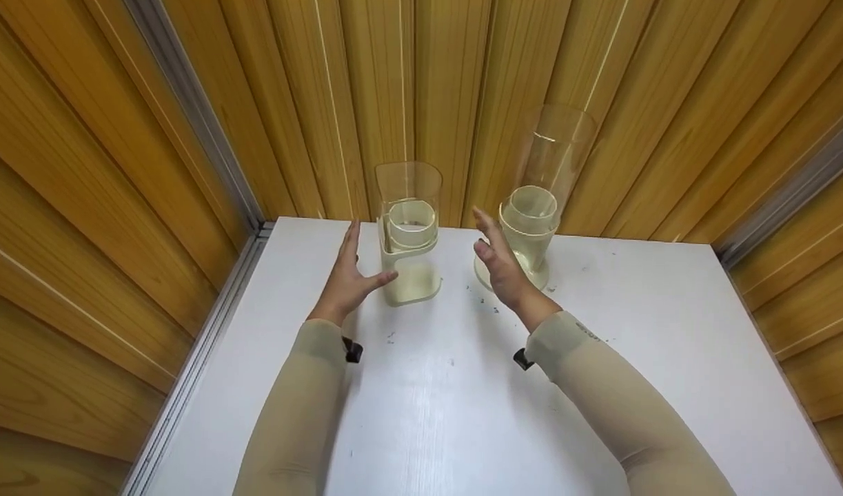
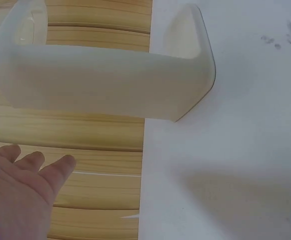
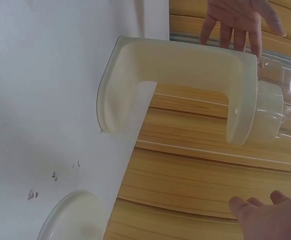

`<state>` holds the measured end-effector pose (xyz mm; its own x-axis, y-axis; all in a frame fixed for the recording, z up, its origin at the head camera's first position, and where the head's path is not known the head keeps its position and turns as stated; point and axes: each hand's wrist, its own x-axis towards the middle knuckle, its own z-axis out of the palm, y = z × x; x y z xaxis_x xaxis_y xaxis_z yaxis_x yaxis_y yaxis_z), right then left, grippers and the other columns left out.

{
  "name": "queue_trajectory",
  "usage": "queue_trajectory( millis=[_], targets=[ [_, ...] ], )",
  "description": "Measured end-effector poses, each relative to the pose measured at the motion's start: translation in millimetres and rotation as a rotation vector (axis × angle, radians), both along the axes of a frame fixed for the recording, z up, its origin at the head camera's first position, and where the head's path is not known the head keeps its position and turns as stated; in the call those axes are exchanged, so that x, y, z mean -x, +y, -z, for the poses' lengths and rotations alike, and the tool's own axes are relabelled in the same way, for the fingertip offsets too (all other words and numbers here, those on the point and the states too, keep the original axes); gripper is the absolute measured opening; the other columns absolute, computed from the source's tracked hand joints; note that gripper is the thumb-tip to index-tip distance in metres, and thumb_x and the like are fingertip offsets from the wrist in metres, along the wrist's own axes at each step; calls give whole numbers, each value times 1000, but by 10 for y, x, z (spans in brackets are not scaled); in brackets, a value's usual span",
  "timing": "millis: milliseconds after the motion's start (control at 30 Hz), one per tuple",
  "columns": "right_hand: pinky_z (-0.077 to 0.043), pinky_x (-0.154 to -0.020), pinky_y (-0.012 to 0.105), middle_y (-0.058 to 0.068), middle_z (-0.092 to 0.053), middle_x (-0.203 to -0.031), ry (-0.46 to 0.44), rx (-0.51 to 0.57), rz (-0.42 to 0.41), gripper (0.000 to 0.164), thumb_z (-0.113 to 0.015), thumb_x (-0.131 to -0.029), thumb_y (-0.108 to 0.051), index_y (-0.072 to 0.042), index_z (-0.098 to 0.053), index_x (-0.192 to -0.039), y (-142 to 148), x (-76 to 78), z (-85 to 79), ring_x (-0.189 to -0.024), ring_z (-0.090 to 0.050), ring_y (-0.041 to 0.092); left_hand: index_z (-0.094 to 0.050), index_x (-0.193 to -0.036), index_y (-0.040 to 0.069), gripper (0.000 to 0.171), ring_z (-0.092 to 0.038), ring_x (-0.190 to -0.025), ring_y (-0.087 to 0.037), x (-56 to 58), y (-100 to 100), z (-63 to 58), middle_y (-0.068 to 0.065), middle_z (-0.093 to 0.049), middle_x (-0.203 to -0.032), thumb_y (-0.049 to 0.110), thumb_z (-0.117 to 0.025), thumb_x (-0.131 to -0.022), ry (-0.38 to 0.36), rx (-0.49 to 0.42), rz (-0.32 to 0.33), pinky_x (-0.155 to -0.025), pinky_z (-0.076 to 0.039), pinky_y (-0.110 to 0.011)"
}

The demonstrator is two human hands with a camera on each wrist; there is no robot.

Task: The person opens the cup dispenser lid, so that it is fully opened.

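A cream C-shaped stand (image 1: pixel 415 292) stands upright toward the back of the table, carrying a clear container (image 1: pixel 409 180) on top. Just left of it is my left hand (image 1: pixel 345 279), fingers extended and thumb spread toward the stand. In the left wrist view a gap shows between that hand (image 2: pixel 15 195) and the stand (image 2: pixel 95 80). My right hand (image 1: pixel 505 272) is raised with straight fingers, holding nothing, between this stand and a second one. That second stand (image 1: pixel 531 244) has a round base (image 3: pixel 78 220) and a tall clear cylinder (image 1: pixel 559 145), partly hidden by the hand.
Both stands are on a white table (image 1: pixel 421 413) close to a yellow wood-panelled wall (image 1: pixel 449 103). Small dark specks (image 1: pixel 495 310) dot the tabletop around them. Metal rails (image 1: pixel 194 379) run along the left side.
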<state>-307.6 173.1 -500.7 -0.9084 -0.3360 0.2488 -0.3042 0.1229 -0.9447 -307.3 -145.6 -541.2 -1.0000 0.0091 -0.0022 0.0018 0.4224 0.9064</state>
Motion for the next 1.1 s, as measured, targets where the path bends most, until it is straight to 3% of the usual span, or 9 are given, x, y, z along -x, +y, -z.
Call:
queue_trajectory(
  millis=[100,200,333,433,567,700,833,967,1100],
  targets=[
    [-8,-142,76,20,-20,-186,-34,49,5,120,-53,-96,-92,-14,-19,-181,-36,5,-11,-175,-11,48,-4,-183,43,143,-14,-180,-37,-4,47,38,2,0,-194,53,-102,-80,-10,-48,18,-143,-31,-58],
    [-11,-144,72,22,-21,-185,-43,109,-4,121,-53,-96,-91,-10,-19,-180,-87,36,-24,-175,-14,46,-5,-183,40,149,-11,-181,-33,3,79,72,1,-1,-194,68,-101,-72,-3,-121,41,-145,-28,-56],
    [-14,-145,69,24,-20,-185,-59,178,-25,116,-54,-100,-84,-7,-19,-180,-175,89,-36,-175,-15,45,-6,-184,36,163,-11,-181,-31,21,111,102,3,-3,-194,91,-92,-57,21,-228,65,-147,-25,-54],
    [-14,-146,68,24,-20,-185,-79,202,-32,126,-57,-95,-90,-5,-18,-180,-246,112,-40,-176,-16,44,-6,-184,32,167,-11,-181,-31,32,128,120,3,-3,-194,98,-86,-53,21,-244,66,-147,-24,-52],
    [-11,-147,66,23,-20,-187,-114,246,-43,130,-57,-94,-94,-8,-16,-181,-327,144,-52,-178,-11,45,-8,-184,28,153,-10,-181,-31,42,143,143,0,-4,-194,93,-84,-68,31,-273,86,-148,-20,-53],
    [-7,-149,61,20,-16,-190,-176,266,-50,91,-39,-115,-68,-14,-12,-183,-416,224,-160,-180,-8,41,-11,-184,25,150,-9,-181,-33,68,154,165,-5,-6,-194,96,-77,-69,64,-332,115,-148,-19,-55],
    [-8,-150,56,16,-13,-192,-229,261,-49,72,-26,-121,-49,-19,-9,-184,-517,327,-269,-181,-10,36,-15,-184,25,142,-10,-181,-32,106,162,196,-5,-9,-194,89,-79,-75,65,-364,109,-148,-18,-56],
    [-7,-150,54,14,-10,-193,-233,235,-67,79,-35,-120,-56,-18,-8,-184,-616,397,-258,-181,-10,34,-18,-183,26,124,-14,-180,-31,147,167,226,-4,-15,-193,66,-86,-88,34,-354,95,-148,-19,-53],
    [-12,-149,55,14,-18,-191,-227,171,-44,115,-54,-99,-84,-16,-15,-183,-678,425,-165,-180,-13,34,-20,-183,25,122,-24,-178,-30,187,165,260,-7,-25,-191,58,-90,-88,1,-324,74,-148,-22,-46]
  ],
)
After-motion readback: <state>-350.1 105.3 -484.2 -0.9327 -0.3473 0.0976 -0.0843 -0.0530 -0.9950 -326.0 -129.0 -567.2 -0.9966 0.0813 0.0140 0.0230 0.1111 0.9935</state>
